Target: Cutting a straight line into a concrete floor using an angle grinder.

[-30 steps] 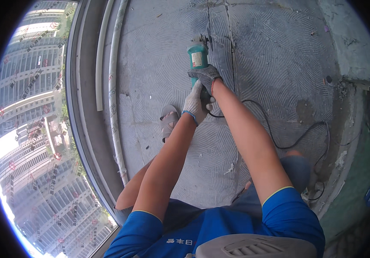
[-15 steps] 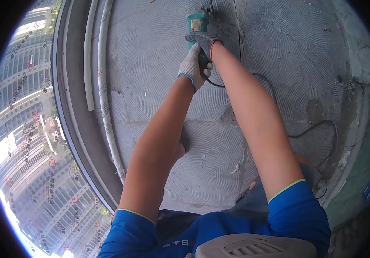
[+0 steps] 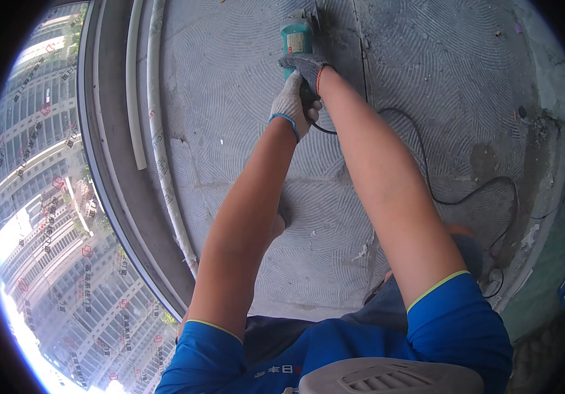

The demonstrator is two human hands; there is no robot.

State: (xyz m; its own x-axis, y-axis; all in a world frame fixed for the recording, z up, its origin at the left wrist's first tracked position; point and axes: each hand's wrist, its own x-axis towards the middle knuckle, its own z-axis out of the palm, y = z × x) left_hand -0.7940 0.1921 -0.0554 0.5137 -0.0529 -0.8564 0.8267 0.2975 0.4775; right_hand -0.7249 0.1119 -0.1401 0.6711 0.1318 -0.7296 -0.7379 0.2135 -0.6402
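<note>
A green angle grinder [image 3: 297, 41] is at the top of the view, its metal head away from me over the grey floor. My left hand [image 3: 290, 105], in a whitish knit glove with a blue cuff, is closed round the dark rear end of the grinder. In a grey glove with a red-orange cuff, my right hand [image 3: 305, 67] wraps over its body, just ahead of the left. The disc is on the right of the head, mostly blurred, beside a dark smear of dust on the floor. A black cord [image 3: 420, 141] trails from the rear, passes under my right forearm and loops rightward.
The floor [image 3: 282, 249] has combed, curved ridges and a dark straight line by the grinder. Two long pale pipes [image 3: 156, 131] lie along a window frame [image 3: 95, 157] on the left. A rough wall edge with rubble [image 3: 545, 131] runs down the right side.
The grinder and both hands have shifted slightly left and up in the view. Dust shows more darkly beside the disc. The cord's curve right of my forearm is more fully in sight.
</note>
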